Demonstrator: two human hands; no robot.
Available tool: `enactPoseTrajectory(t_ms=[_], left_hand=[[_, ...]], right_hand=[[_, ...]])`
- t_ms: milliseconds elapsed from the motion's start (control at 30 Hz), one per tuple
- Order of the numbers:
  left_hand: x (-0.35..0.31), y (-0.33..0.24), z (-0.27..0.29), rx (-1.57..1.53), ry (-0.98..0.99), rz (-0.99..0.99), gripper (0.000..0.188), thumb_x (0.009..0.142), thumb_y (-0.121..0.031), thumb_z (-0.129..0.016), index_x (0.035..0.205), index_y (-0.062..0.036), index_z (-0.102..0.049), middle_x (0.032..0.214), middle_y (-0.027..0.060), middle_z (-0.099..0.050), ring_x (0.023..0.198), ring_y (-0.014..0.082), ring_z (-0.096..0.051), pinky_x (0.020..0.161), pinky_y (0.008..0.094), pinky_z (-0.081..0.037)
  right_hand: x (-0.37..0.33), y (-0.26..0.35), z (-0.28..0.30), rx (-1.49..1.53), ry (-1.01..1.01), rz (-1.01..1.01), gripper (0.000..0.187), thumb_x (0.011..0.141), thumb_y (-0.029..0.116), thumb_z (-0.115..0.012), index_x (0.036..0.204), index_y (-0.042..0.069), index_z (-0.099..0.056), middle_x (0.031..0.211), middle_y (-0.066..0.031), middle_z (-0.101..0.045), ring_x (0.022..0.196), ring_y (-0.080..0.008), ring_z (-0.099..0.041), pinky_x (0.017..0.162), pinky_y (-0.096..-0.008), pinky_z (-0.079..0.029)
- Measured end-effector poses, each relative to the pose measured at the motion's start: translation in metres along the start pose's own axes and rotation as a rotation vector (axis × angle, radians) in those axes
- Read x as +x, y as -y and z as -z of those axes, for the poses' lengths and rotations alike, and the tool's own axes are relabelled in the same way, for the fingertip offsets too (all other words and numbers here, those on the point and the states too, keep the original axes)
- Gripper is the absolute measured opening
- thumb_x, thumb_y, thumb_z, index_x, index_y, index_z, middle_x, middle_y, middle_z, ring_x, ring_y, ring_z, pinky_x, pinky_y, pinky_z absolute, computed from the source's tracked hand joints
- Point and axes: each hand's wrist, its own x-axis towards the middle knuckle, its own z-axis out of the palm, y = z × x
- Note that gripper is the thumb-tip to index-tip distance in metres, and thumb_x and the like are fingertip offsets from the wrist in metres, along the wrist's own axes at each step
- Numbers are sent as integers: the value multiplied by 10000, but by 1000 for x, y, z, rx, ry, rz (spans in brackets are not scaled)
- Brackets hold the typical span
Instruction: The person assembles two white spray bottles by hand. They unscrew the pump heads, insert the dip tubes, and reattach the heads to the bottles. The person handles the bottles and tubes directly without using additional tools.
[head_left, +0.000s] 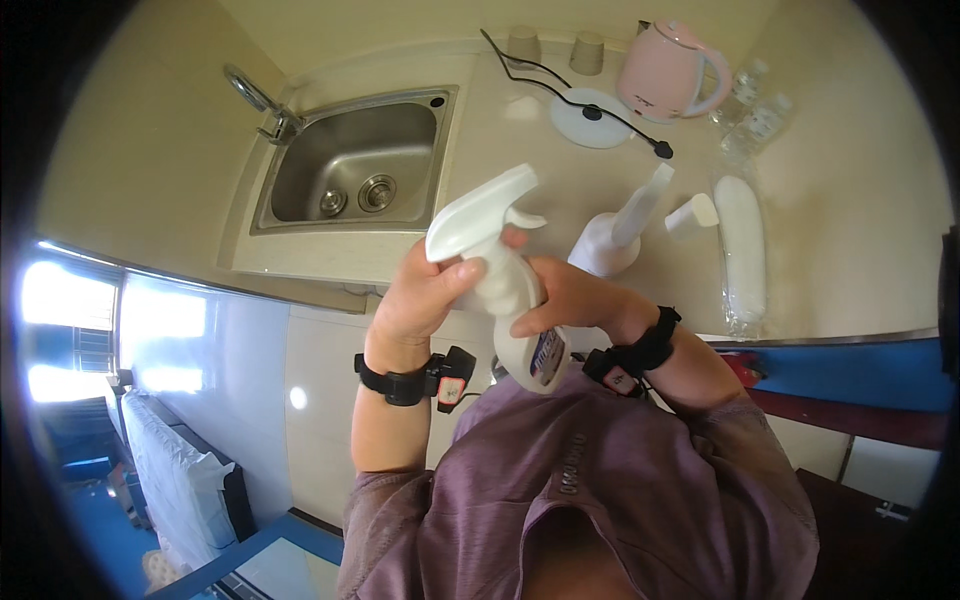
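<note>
One counter point(680, 285) carries the sink point(447, 160) toward its left end, the pink kettle point(665, 75) near its back edge, and a white bottle point(600, 248) by its front edge, likely for easy reach. Your spray bottle point(505, 288) is in the air over that front edge, nozzle away from you. Left hand point(422, 292) wraps its neck; right hand point(578, 300) clasps its body, presumably so both ends stay steady.

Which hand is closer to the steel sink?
Left. The left hand, on the white trigger spray bottle, sits just off the near right corner of the steel sink; the right hand grips the bottle farther right.
</note>
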Motion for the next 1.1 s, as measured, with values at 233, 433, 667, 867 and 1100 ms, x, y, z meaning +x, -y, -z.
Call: enactPoseTrajectory(t_ms=[233, 433, 667, 867, 1100], left_hand=[[3, 3, -4, -115, 51, -102, 569, 827, -323, -726, 1242, 22, -547, 1117, 150, -647, 1053, 240, -615, 909, 374, -498], [10, -4, -18, 129, -228, -62, 435, 829, -116, -693, 1216, 35, -564, 1097, 104, -649, 978, 138, -600, 854, 288, -486], [17, 0, -31, 542, -478, -173, 553, 729, -123, -760, 1217, 30, -549, 1106, 96, -633, 979, 142, -575, 840, 315, -480], [21, -14, -21, 250, -240, -153, 520, 787, -50, -705, 1265, 23, -516, 1180, 70, -602, 1076, 153, -556, 936, 305, -441], [36, 1, -31, 458, -319, -214, 477, 794, -72, -710, 1222, 26, -525, 1133, 68, -602, 993, 123, -559, 841, 284, -475]], right_hand=[[7, 1, -4, 12, 78, 58, 573, 724, 220, -747, 1220, 43, -521, 1093, -57, -568, 1010, -170, -537, 876, -312, -449], [8, 2, -9, -204, -364, 202, 607, 721, 255, -754, 1229, 34, -505, 1074, -107, -608, 995, -217, -589, 868, -345, -467], [22, 0, -15, -335, -573, 233, 571, 698, 261, -776, 1152, 24, -522, 1024, -168, -642, 949, -272, -634, 827, -385, -486], [18, 13, -4, -325, -563, 183, 582, 689, 238, -786, 1155, 16, -517, 1011, -160, -646, 912, -268, -641, 799, -375, -493], [15, 6, 13, -322, -568, 211, 627, 695, 229, -774, 1208, -7, -501, 1043, -184, -635, 964, -292, -626, 823, -375, -483]])
